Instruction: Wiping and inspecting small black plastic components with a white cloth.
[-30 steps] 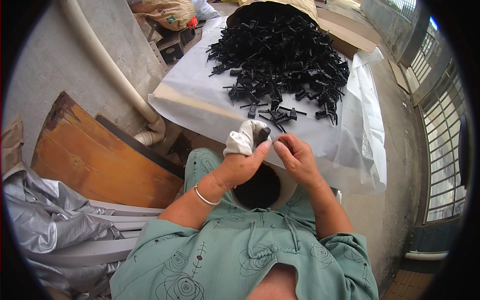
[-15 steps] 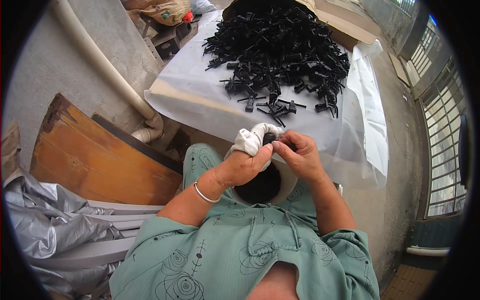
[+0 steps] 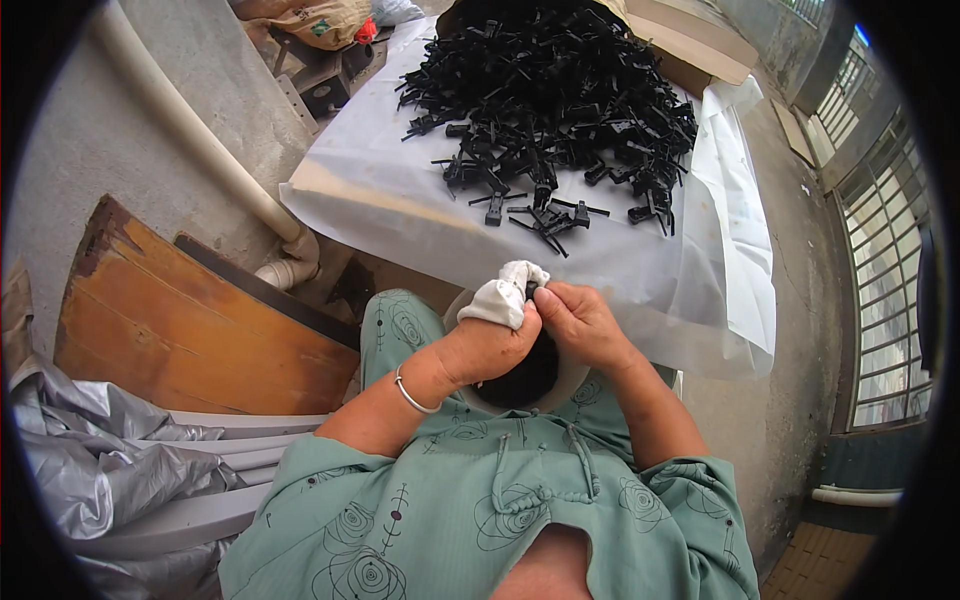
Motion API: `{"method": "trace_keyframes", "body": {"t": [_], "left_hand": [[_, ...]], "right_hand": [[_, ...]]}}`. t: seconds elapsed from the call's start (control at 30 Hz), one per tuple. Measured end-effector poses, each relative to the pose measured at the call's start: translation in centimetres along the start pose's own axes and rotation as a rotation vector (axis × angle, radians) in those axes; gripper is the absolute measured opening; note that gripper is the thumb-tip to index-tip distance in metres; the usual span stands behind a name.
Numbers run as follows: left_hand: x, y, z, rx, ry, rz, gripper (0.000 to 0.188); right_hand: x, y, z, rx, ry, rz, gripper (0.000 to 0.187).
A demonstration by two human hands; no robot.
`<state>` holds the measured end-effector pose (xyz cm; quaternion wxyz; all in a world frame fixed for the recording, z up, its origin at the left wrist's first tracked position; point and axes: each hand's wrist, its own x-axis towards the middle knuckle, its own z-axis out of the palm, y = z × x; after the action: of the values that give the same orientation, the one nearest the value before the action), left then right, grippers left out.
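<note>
Head view: our left hand [image 3: 490, 345], its fingers wrapped in a white cloth [image 3: 505, 295], is curled shut on a small black part [image 3: 530, 293]. Our right hand [image 3: 580, 325] pinches that same part from three o'clock, fingertips touching the left. Both hover over a round container [image 3: 570, 380] in our lap. At twelve o'clock, a pile of black parts [image 3: 555, 90] covers the white-sheeted counter [image 3: 400, 190].

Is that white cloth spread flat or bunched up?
Bunched up: the white cloth is crumpled into a wad, gripped in the left hand.
</note>
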<state>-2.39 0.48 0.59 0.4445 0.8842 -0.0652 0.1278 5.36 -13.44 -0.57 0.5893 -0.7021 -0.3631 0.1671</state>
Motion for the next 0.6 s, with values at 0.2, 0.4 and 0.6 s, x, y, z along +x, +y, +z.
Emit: {"method": "trace_keyframes", "body": {"t": [0.2,0.4,0.6], "left_hand": [[1.7,-1.4,-1.0,0.285,0.115,0.181,0.027],[3.3,-1.7,0.0,0.179,0.375,0.223,0.030],[4.2,-2.1,0.1,0.142,0.188,0.043,0.031]], "right_hand": [[2.6,2.7,-2.8,-0.876,0.339,-0.117,0.015],[1.8,2.1,-2.1,-0.810,0.367,-0.323,0.009],[1.0,-0.5,-2.0,-0.814,0.131,-0.528,0.011]]}}
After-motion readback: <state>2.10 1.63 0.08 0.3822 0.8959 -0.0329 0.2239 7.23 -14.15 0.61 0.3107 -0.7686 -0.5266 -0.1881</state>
